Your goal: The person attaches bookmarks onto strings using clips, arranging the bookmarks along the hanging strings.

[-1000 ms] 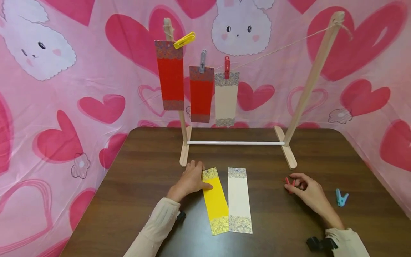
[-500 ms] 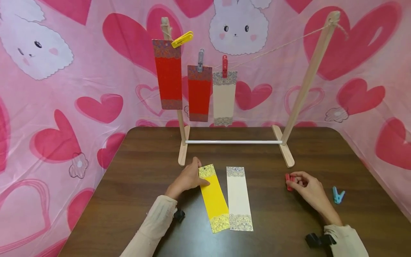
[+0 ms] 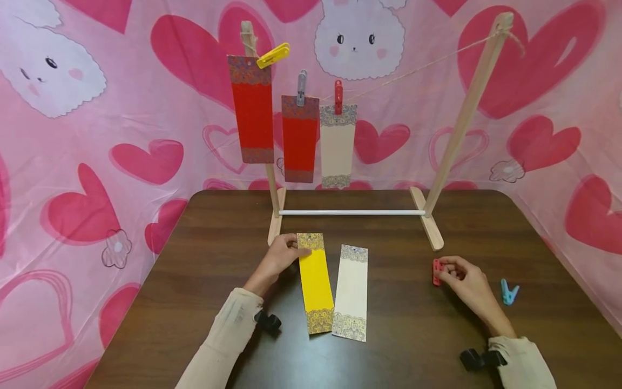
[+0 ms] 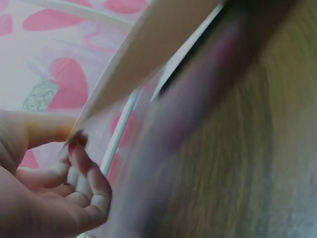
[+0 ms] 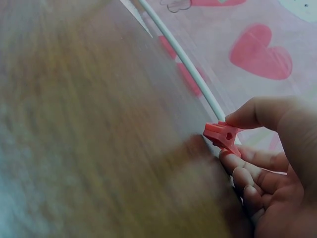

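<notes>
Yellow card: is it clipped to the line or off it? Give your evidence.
Off: the left hand pinches the yellow card near its top, over the table, apart from the line.

Pink backdrop (image 3: 73, 135), hearts (image 3: 147, 160) and rabbit faces (image 3: 359, 56); brown wood-grain table (image 3: 398, 324) in front.

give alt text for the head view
A person's left hand pinches a yellow card and the right hand holds a red clothespin over a table. Behind, two red cards and a white card hang clipped on a wooden stand.
</notes>
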The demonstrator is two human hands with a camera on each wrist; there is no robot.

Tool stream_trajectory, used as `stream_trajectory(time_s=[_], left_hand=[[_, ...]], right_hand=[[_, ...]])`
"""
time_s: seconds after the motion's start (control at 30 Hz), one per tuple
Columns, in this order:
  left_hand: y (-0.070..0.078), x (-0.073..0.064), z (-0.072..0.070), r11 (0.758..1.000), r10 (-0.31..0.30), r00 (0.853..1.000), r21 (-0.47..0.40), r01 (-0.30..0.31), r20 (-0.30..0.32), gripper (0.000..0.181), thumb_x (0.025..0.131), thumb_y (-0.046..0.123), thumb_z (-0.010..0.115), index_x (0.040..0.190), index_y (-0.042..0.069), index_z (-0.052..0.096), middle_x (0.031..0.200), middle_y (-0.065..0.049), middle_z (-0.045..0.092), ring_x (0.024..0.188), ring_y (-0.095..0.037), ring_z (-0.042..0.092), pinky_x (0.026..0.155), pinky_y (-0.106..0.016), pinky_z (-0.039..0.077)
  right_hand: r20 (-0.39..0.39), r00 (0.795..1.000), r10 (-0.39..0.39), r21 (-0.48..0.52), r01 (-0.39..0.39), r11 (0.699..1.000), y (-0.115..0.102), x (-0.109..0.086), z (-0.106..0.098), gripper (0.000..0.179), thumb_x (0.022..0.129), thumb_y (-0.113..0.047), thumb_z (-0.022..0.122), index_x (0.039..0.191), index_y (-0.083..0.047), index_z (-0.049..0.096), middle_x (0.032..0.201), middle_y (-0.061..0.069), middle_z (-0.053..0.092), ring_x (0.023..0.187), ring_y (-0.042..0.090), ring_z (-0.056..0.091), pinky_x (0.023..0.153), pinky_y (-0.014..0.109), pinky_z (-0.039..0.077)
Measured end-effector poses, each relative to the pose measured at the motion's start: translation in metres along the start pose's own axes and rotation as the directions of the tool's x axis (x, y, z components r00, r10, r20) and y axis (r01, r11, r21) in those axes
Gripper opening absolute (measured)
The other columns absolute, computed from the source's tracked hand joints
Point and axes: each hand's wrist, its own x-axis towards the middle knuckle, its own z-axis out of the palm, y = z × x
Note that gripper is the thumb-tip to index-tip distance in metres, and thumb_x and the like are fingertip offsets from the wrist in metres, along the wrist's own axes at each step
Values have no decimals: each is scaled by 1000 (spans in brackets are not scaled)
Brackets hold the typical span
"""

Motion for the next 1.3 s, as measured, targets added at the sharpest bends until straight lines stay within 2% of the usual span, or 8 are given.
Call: stream_trajectory(time_s=[0.07,0.2,0.43,0.7,0.83,1.03,1.13,1.3], left_hand=[[0,1,-1,999,8,1000,-51,-10,-26,19,89,12,74,102,0,68,79,-7,61,68,-21,53,65,-31,41],[3,0,-2,992,40,998,-121,-44,-40,19,92,12,71,108,4,69,88,-10,65,75,-22,58,71,-31,47],[5,-1,-2,978,52,998,-206,-44,32,30,95,15,68,125,9,63,106,-12,72,83,-25,69,74,-41,60],[11,-6,-1,973,91,996,-212,-85,15,32,95,18,68,127,12,63,111,-10,71,87,-27,70,79,-43,59],[17,-8,5,970,112,993,-218,-106,19,32,95,17,69,125,9,63,110,-12,71,87,-26,68,84,-43,58],[27,-7,13,964,205,979,-174,-201,3,18,95,16,69,110,6,64,96,-12,68,81,-24,65,76,-32,56],[31,-10,14,960,242,970,-140,-245,-32,12,95,14,69,103,7,65,88,-10,64,76,-23,63,69,-27,53],[38,-12,14,956,267,963,-122,-268,-21,15,94,17,70,106,8,65,95,-10,63,79,-24,65,73,-29,55]], right_hand=[[0,1000,-6,5,6,1000,0,1,1,36,95,-29,68,117,-1,65,92,9,66,74,6,52,62,21,42],[-1,1000,-9,4,9,1000,1,1,2,35,95,-29,68,117,-2,65,91,9,65,73,7,52,61,21,42],[2,999,-52,7,52,999,3,1,4,31,97,-27,66,120,-6,66,92,8,65,74,7,53,62,22,43],[44,997,-65,25,64,998,2,3,4,27,99,-31,63,111,-9,73,100,8,72,77,5,53,64,22,43],[81,997,-20,62,15,998,2,2,-1,30,100,-32,61,113,-7,72,106,10,73,83,2,56,69,21,43],[129,991,24,140,-42,989,-2,3,-13,35,102,-32,58,117,-4,70,113,11,70,92,-1,56,74,19,42],[134,991,-1,160,-20,987,-4,5,-14,35,101,-33,59,115,-2,70,109,11,72,86,3,56,69,21,42],[80,997,-18,126,8,992,-7,3,-16,33,99,-34,63,106,-3,74,93,8,73,74,9,53,61,24,38]])
